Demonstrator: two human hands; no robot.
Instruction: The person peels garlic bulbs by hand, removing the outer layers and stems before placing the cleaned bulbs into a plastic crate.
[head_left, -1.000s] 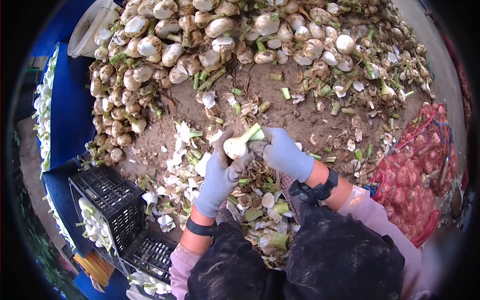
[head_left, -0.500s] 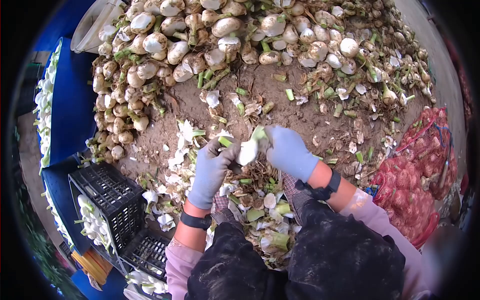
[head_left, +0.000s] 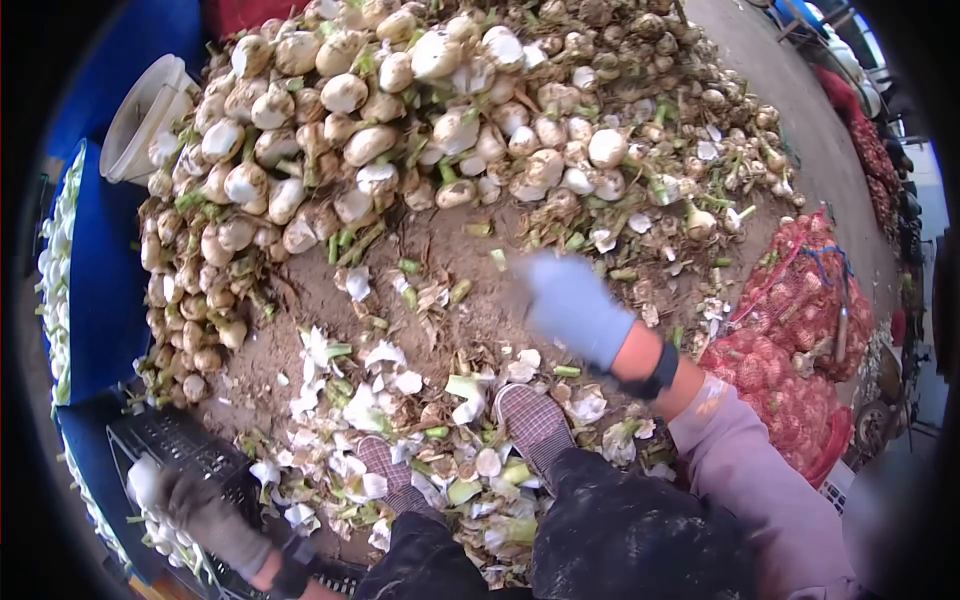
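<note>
My left hand (head_left: pixel 205 520), in a dirty grey glove, is over the black plastic crate (head_left: pixel 190 440) at lower left. A white, peeled garlic bulb (head_left: pixel 144 482) is at its fingertips, blurred but apparently gripped. Below it, several peeled garlic bulbs with short green stems (head_left: pixel 170 540) lie in the crate. My right hand (head_left: pixel 575 310), in a blue-grey glove, hovers above the soil nearest some cut stem pieces. Motion smears its fingers, so what they hold, if anything, cannot be made out. White peelings (head_left: pixel 370 408) and stem scraps lie around my feet.
A heap of unpeeled garlic bulbs (head_left: pixel 350 140) spreads across the back and left. Red net sacks of garlic (head_left: pixel 775 365) stand at right. A white bucket (head_left: pixel 145 120) and blue panels (head_left: pixel 105 270) line the left side. My checkered shoes (head_left: pixel 530 420) rest among the peelings.
My left hand has moved from the middle down left to the crate with the peeled bulb. The two hands have parted; the right stays over the soil. The view has shifted.
</note>
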